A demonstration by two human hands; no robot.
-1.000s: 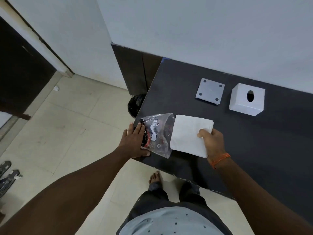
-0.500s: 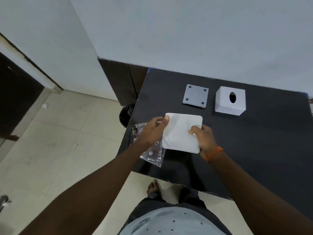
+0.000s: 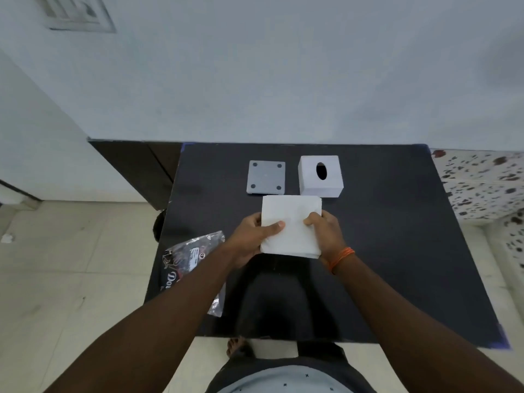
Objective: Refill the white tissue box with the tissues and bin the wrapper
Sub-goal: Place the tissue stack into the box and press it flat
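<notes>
Both hands grip a square, white, neatly stacked tissue pile.

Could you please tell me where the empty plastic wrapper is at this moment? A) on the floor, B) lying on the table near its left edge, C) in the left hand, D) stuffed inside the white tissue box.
B: the wrapper lies flat on the dark table near its left edge, partly under the left forearm, while both hands, left hand and right hand, grip the stack of tissues.
</notes>
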